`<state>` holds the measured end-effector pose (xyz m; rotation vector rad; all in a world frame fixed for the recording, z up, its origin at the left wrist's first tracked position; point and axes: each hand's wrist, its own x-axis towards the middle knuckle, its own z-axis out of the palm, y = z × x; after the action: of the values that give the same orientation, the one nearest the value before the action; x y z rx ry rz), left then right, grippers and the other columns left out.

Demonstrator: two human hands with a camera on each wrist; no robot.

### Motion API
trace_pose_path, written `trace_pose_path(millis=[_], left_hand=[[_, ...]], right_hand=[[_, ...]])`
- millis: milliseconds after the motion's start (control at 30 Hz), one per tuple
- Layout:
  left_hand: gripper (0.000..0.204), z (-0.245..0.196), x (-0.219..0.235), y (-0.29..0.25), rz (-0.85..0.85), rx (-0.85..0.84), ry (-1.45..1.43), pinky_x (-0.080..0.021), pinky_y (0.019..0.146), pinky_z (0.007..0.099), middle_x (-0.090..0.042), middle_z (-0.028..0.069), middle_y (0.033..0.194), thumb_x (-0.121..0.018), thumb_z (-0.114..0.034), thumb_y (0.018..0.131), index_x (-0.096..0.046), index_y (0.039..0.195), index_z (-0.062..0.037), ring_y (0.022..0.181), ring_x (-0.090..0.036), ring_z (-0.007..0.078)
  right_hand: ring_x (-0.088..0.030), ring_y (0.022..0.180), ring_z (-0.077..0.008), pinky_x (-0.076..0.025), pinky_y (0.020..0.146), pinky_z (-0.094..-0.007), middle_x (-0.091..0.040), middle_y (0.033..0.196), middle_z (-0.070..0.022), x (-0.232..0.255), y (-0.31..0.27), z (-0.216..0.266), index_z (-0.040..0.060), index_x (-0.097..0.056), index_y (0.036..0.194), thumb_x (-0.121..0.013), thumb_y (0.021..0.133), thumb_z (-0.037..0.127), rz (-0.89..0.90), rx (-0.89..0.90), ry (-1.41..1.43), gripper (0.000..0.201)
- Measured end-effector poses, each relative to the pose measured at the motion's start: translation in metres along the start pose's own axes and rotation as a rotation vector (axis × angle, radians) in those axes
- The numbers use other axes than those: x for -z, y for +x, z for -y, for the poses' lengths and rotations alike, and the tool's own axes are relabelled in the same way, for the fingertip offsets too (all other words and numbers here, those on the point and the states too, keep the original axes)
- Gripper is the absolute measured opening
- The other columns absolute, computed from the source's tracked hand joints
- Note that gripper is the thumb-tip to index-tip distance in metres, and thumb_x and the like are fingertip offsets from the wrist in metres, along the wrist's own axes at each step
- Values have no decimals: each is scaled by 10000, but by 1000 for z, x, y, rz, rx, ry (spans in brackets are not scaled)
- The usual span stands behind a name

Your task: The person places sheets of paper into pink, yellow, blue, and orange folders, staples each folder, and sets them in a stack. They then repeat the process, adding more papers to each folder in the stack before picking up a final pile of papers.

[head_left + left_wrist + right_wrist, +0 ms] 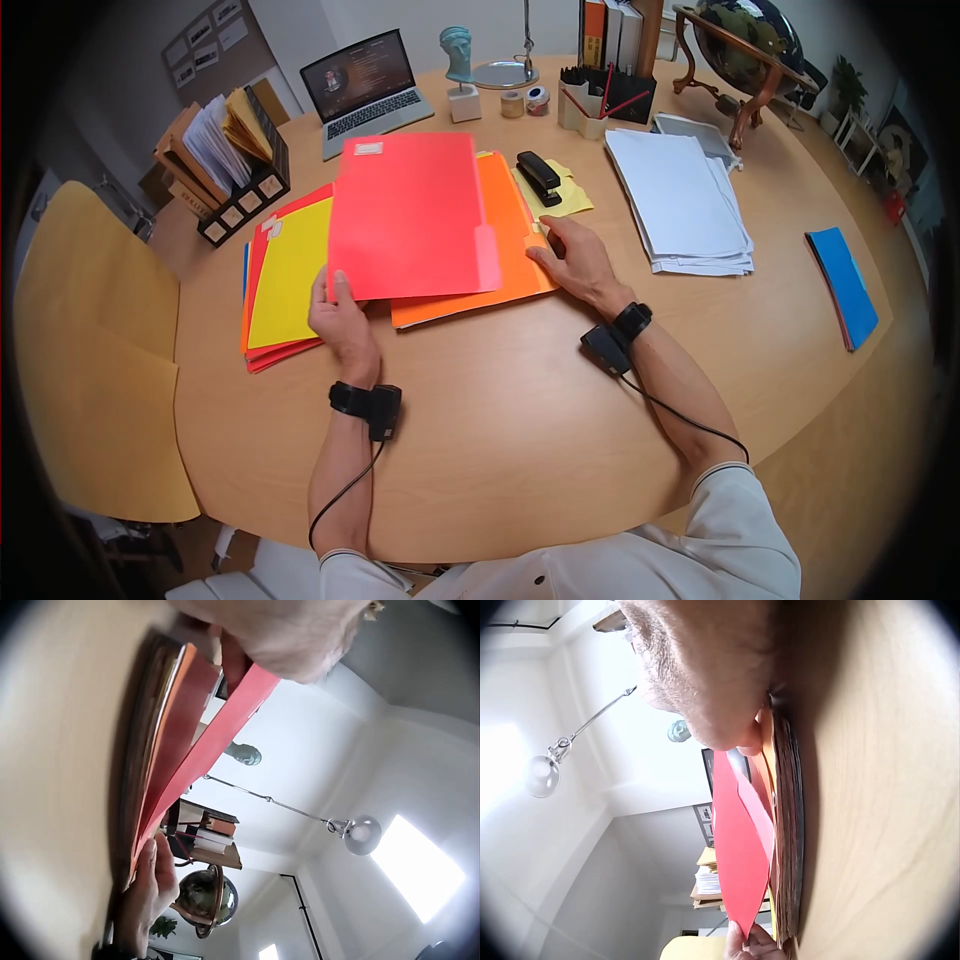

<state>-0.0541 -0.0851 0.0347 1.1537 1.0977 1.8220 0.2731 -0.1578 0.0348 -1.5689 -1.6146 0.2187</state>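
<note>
My left hand (342, 325) grips a red folder (410, 215) by its lower left corner, with the thumb on top. Raised and tilted, the red folder overlaps an orange folder (510, 230) in the head view. In the right wrist view, the red folder (739, 840) slants up from a thick stack of folders (786, 840) lying on the table. My right hand (580, 262) rests at the right edge of the orange folder, thumb and fingertips near its tab. To the left lies another pile, with a yellow folder (290, 280) among red ones.
A black stapler (539, 178) sits on yellow paper beyond my right hand. White papers (680, 200) lie to the right, and a blue folder (842, 285) near the right edge. Behind stand a laptop (365, 85), a bust (458, 60), a file holder (245, 205) and a globe (748, 45).
</note>
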Motion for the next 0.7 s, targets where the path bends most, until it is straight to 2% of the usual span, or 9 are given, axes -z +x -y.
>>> trace_pose_path(millis=[67,133,167,267,400,567,633,667,700], left_hand=[[292,-4,13,14,-31,87,49,-552,831,282,-701,96,1099,-612,-134,1035,-608,1242,71,946,-662,136],[291,0,23,31,-154,-95,22,-552,819,281,-702,94,1099,-608,-124,1035,-607,1255,67,939,-665,140],[297,-3,29,37,-187,-114,38,-549,815,283,-704,98,1101,-611,-125,1033,-608,1258,68,932,-663,138],[294,-10,46,58,-265,-82,91,-542,821,283,-707,98,1114,-614,-131,1032,-617,1252,65,936,-659,138],[273,3,83,87,-374,-192,308,-575,811,332,-689,89,1130,-589,-146,1037,-643,1219,50,963,-673,181],[305,25,138,114,-456,-130,327,-546,867,337,-684,114,1141,-613,-157,1018,-628,1216,74,999,-654,194],[373,26,145,117,-595,-132,460,-497,968,362,-646,165,1250,-621,-175,1016,-581,1294,70,1116,-622,245],[373,22,142,114,-595,-131,461,-497,968,362,-646,165,1250,-621,-175,1016,-581,1294,70,1116,-622,245],[396,18,138,111,-647,-208,681,-493,973,368,-631,184,1263,-622,-196,1018,-564,1314,62,1131,-615,256]], right_hand=[[-631,737,-317,-499,689,-422,-659,817,-162,0,0,-1,-36,-643,1235,-772,841,273,1,-4,3,517],[-631,737,-317,-500,689,-422,-659,817,-161,0,0,-1,-35,-646,1232,-769,842,270,-1,-10,6,509],[-631,739,-317,-500,692,-422,-658,818,-161,-1,0,-1,-35,-648,1228,-766,845,268,-1,-9,3,503],[-633,749,-318,-501,700,-422,-660,828,-163,0,0,0,-36,-652,1220,-761,849,267,-2,-12,-1,490],[-641,777,-337,-507,721,-430,-667,862,-175,0,0,-2,-39,-656,1209,-734,869,234,-17,12,-37,442],[-659,824,-362,-522,761,-443,-685,912,-191,-6,0,-9,-40,-656,1208,-683,890,162,-51,30,-13,378],[-664,838,-366,-526,775,-445,-690,923,-195,-6,0,-9,-39,-656,1210,-666,893,139,-61,33,-13,363],[-667,841,-366,-529,781,-443,-692,926,-196,-7,0,-10,-38,-656,1212,-660,891,132,-61,26,-2,363],[-670,844,-366,-531,787,-442,-695,929,-198,-7,0,-10,-36,-656,1214,-654,889,124,-61,20,9,362]])
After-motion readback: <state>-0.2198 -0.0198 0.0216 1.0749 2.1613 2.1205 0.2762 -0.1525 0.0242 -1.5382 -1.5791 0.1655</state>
